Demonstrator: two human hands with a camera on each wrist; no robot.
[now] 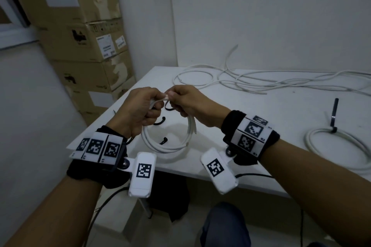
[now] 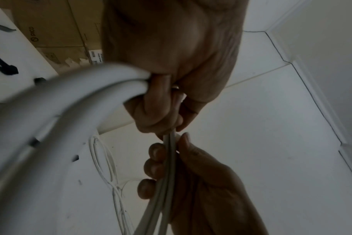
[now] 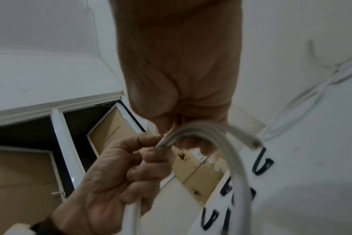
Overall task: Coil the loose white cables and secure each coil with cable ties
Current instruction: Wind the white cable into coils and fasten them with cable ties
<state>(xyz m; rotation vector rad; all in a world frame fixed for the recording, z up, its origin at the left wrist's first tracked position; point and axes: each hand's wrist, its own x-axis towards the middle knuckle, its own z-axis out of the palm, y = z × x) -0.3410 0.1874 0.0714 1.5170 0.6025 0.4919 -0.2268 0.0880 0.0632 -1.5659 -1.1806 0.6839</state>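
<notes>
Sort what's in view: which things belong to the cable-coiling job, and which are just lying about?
Job:
- white coil gripped by left hand and right hand
- loose white cables
- black cable ties on the table
- tied coil

Lying about:
- cardboard boxes

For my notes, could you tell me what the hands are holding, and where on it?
Both the left hand and the right hand grip the white cable coil at its top, side by side; the loop hangs below.
</notes>
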